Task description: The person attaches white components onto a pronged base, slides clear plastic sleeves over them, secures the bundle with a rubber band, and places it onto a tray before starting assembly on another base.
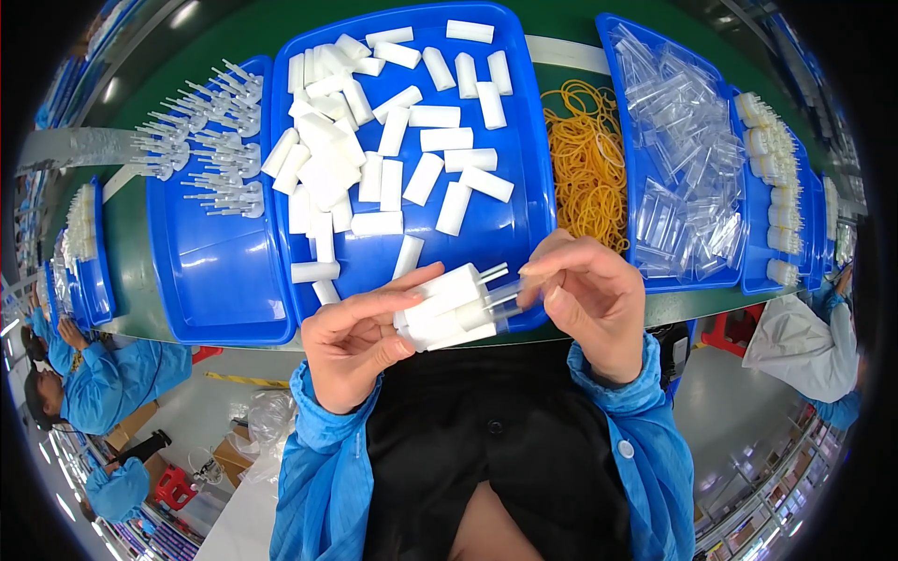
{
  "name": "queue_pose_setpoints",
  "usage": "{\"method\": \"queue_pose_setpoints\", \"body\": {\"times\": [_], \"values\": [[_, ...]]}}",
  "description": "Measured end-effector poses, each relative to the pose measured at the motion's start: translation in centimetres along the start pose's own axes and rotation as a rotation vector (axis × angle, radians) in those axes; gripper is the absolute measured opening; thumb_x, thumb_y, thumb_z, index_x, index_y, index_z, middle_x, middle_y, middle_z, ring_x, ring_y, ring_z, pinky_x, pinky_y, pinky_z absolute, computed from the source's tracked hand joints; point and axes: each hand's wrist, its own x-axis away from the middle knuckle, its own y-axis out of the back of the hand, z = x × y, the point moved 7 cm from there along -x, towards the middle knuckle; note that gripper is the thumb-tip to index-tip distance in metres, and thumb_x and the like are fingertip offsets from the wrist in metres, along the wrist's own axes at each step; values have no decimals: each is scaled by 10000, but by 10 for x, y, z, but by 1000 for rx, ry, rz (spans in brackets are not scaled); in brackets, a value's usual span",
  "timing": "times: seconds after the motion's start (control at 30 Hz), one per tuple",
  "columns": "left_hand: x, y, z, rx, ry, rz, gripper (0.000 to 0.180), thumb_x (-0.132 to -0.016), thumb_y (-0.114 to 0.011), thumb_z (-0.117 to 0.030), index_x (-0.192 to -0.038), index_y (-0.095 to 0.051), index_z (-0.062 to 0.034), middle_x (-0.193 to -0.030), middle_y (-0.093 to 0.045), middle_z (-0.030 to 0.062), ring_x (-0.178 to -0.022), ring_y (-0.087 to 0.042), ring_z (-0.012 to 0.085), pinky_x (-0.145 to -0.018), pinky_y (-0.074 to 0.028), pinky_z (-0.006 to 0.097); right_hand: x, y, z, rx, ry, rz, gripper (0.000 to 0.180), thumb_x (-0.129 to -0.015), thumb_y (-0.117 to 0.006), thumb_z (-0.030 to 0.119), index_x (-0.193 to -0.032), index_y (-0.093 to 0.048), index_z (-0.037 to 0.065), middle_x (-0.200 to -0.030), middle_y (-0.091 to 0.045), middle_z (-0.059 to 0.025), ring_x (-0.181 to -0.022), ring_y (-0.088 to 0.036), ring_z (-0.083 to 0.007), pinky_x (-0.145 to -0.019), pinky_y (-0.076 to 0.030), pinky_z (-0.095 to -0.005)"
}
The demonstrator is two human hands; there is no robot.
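Low over the near edge of the large blue tray, my left hand (348,344) grips a white assembly (451,304) made of white cylindrical pieces, with thin white prongs pointing right. Fingers lie over its top and the thumb is below. My right hand (599,297) is at the assembly's right end, pinching a clear plastic tube (506,297) at its outer end. The tube's other end meets the assembly; how far it goes over a prong I cannot tell. Many loose white cylinders (379,222) lie in the large blue tray (472,245) beyond my hands.
Left, a blue tray (210,299) holds white pronged parts (224,150). Yellow rubber bands (587,173) are heaped right of the large tray. Farther right, one blue tray bears clear tubes (673,140), another finished-looking white assemblies (772,178). Co-workers in blue (122,379) sit at left.
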Motion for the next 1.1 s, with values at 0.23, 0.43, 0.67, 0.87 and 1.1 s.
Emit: {"method": "queue_pose_setpoints", "body": {"times": [0.23, 0.43, 0.67, 0.87, 1.1], "values": [[-1, -4, 5, -17, 10, -13, 363, -747, -690, 40, -1092, -589, 90, -1177, -523, 327, -1115, -539, 368, -905, -493, 398, -3, -9, 0, 8, 6, 133, 207, -771, -697, -12, -964, -624, -14, -953, -592, -89, -789, -499, -117, -688, -381, -224], [-4, -3, 5, 95, 70, -130, 404, -720, -705, 56, -1105, -587, 77, -1138, -561, 299, -1123, -536, 363, -912, -495, 409, -7, -6, 4, 180, 46, 84, 219, -724, -745, 28, -919, -648, 13, -880, -552, -61, -820, -474, -148, -732, -358, -261], [-2, -1, 12, 77, 79, -52, 455, -703, -710, 70, -1134, -566, 80, -1119, -574, 291, -1132, -526, 366, -937, -476, 437, -5, -2, 2, 310, 77, 115, 234, -702, -775, 72, -897, -655, 24, -852, -541, -63, -801, -450, -175, -744, -353, -285], [-5, -8, 12, 73, 28, 15, 462, -707, -702, 82, -1143, -550, 96, -1128, -566, 295, -1143, -512, 376, -944, -470, 444, -6, -9, 3, 351, 116, 127, 231, -689, -785, 82, -876, -658, 32, -846, -543, -67, -812, -446, -190, -735, -343, -290], [-7, -7, 19, 125, 89, -31, 465, -714, -658, 120, -1161, -532, 101, -1178, -526, 320, -1124, -535, 360, -950, -463, 409, -7, -5, 11, 458, 130, 120, 265, -678, -787, 82, -906, -661, 35, -848, -536, -74, -813, -453, -207, -745, -358, -304]]}}
